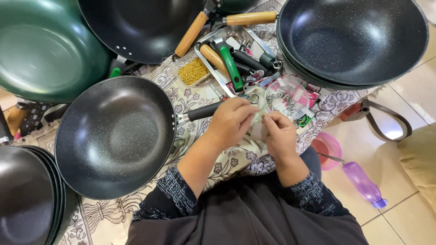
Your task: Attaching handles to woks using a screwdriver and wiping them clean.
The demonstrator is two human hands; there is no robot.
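Both hands meet over the patterned cloth (pixel 190 102): the left hand (pixel 230 121) and right hand (pixel 279 136) pinch a small clear bag (pixel 257 119) between closed fingertips, right beside the near wok's (pixel 113 136) black handle (pixel 204 110). Just beyond, a tray (pixel 206 61) keeps spare handles (pixel 231 68) and gold screws (pixel 193 71) within reach.

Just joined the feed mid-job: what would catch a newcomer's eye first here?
The dark woks ringing the patterned cloth: one wok lies before the person at left, a stack of woks sits top right, and a green wok top left. At centre, the left hand and right hand meet over small hardware beside a metal tray of handles.
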